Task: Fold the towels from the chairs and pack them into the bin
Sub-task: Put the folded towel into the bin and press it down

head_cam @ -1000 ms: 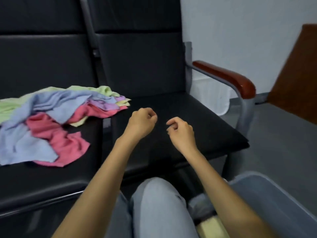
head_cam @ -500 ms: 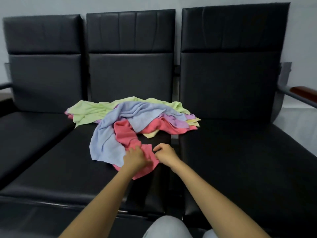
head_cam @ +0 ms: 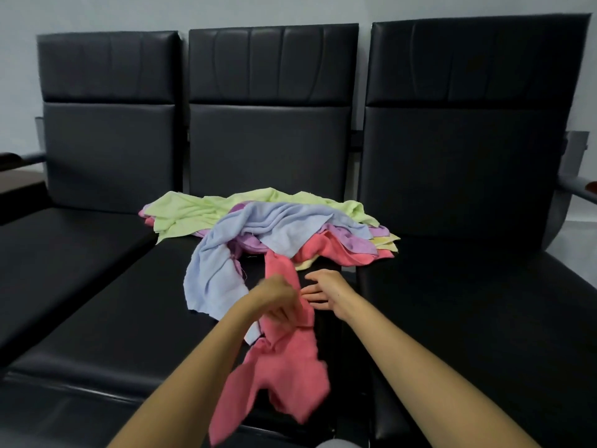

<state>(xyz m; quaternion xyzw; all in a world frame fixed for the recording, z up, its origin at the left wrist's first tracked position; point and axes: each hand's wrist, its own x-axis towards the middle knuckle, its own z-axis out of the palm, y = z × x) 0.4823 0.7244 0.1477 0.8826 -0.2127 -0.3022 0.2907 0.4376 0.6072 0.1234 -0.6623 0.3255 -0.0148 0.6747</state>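
A heap of towels (head_cam: 268, 221) lies on the middle black chair seat (head_cam: 135, 305): light green at the back, pale blue over it, purple, yellow and pink at the right. My left hand (head_cam: 277, 299) is shut on a pink towel (head_cam: 284, 367), lifted off the seat; the cloth hangs down below the hand, and its upper end still runs back into the heap. My right hand (head_cam: 326, 292) is beside it, fingers spread, touching the pink cloth's edge. The bin is out of view.
Three joined black chairs stand against a pale wall. The right seat (head_cam: 468, 302) and the left seat (head_cam: 58, 250) carry no towels. A wooden armrest (head_cam: 591, 189) shows at the far right edge, another armrest (head_cam: 13, 158) at the left.
The view swung from the right chair and the bin to the middle chair. My left hand took hold of the pink towel and pulled it up toward me; my right hand opened.
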